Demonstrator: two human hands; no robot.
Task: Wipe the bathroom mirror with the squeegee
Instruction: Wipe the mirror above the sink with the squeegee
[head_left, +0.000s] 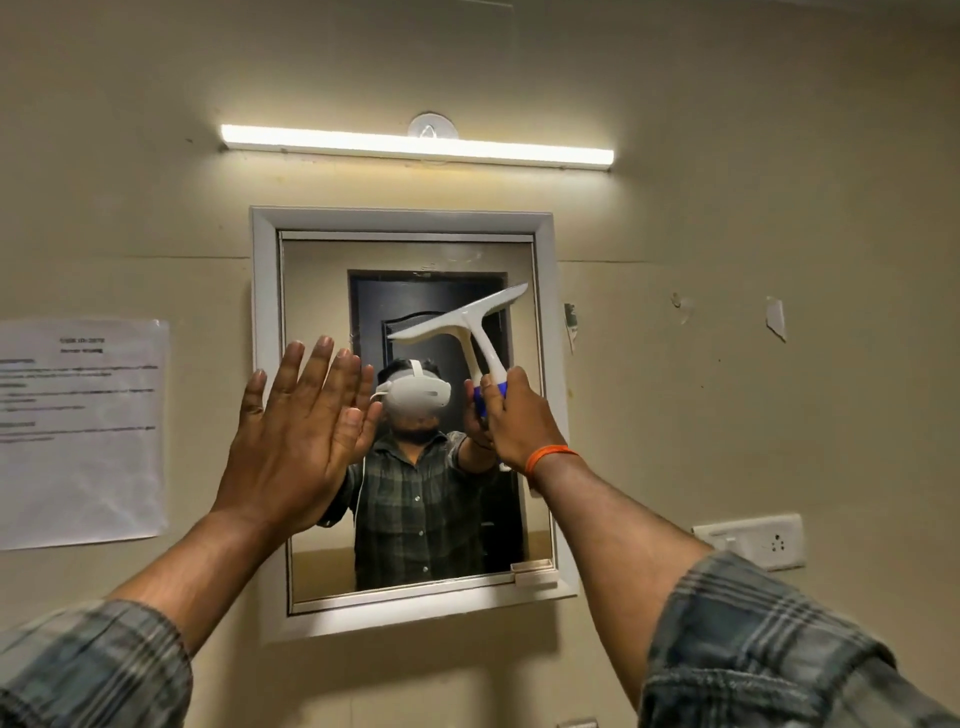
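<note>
The bathroom mirror (317, 291), in a white frame, hangs on the beige wall straight ahead. A white squeegee (462, 325) with a blue grip is raised in front of the glass, its blade tilted up to the right across the mirror's upper middle. My right hand (514, 421), an orange band at its wrist, is wrapped around the blue grip. My left hand (296, 431) is flat with fingers spread, held up at the mirror's left edge. Whether the blade or the palm touches the glass I cannot tell. The glass reflects a person in a checked shirt.
A lit tube light (415, 145) runs along the wall above the mirror. A printed paper sheet (78, 431) is stuck to the wall at the left. A white switch and socket plate (753, 540) sits on the wall at the right.
</note>
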